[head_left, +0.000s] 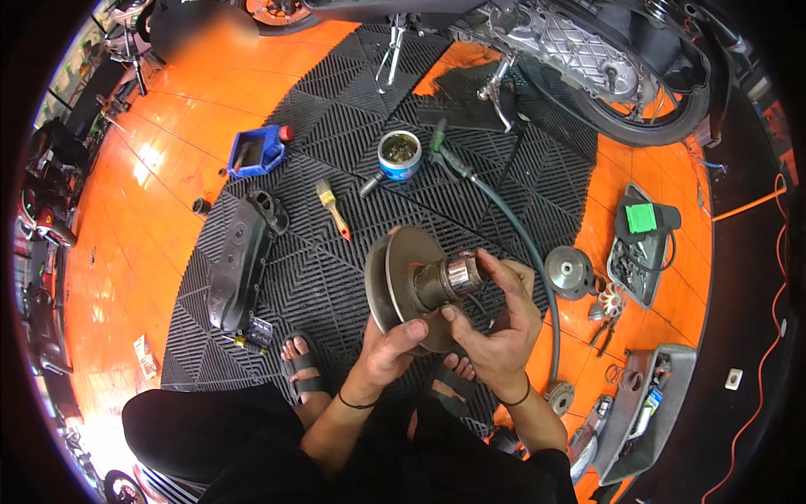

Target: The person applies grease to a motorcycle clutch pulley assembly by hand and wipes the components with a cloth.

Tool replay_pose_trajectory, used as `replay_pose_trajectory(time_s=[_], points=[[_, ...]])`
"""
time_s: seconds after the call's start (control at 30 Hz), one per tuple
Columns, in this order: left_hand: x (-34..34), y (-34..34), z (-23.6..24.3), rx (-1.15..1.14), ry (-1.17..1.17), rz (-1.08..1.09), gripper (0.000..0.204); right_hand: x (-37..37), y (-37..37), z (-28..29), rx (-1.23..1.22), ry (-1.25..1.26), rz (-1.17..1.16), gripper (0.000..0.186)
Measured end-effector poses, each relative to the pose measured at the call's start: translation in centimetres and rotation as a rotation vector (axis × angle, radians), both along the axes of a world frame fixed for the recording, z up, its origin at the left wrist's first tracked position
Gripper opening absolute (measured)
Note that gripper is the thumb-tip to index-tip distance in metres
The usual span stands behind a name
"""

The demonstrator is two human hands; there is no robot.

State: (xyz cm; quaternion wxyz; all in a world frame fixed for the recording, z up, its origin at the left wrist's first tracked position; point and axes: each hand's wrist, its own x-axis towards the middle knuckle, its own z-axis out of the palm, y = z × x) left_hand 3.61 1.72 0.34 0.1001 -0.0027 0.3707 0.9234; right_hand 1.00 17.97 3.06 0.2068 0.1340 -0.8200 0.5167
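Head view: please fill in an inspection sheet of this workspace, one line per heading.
Surface: ribbed black mat over orange floor.
Things in hand: metal double-disc part with a protruding hub.
Hands: left hand supports the discs; right hand holds the hub side.
Clutter: paintbrush, blue container, round tub, long black cover, grey bin.
Cables: red cable at right; hose crossing mat and floor.
Surroundings: motorcycle at top, white socket at right.

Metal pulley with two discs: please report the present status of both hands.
Left hand and right hand grip metal pulley. Pulley held above black mat. Paintbrush lies apart; nothing seen blocking.
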Motion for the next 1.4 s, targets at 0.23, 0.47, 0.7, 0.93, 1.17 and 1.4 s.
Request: replay_pose_trajectory(time_s=[0.23, 0.47, 0.7, 0.93, 1.17, 1.4], points=[[0.2, -0.1, 1.7, -0.022, -0.010, -0.034, 0.098, 0.5, -0.1, -0.4, -0.044, 0.050, -0.006, 0.072], [0.5, 0.5, 1.7, -0.003, -0.066, 0.024, 0.091, 0.4, -0.2, 0.0, 0.284, 0.372, -0.164, 0.057], [0.5, 0.6, 2.1, -0.062, -0.095, 0.010, 0.081, 1.2, 1.4, 0.7, 0.647, 0.498, -0.104, 0.030], [0.4, 0.7, 1.7, -0.149, 0.004, 0.060, 0.096, -0.7, 1.0, 0.7, -0.029, 0.079, 0.030, 0.079], [0.1, -0.1, 0.5, -0.236, 0.014, 0.028, 0.101, -0.5, 0.2, -1.4, -0.098, 0.111, -0.036, 0.084], [-0.5, 0.7, 1.1, 0.065, -0.111, -0.036, 0.079, -0.5, 0.8, -1.6, -0.140, 0.082, 0.024, 0.084]])
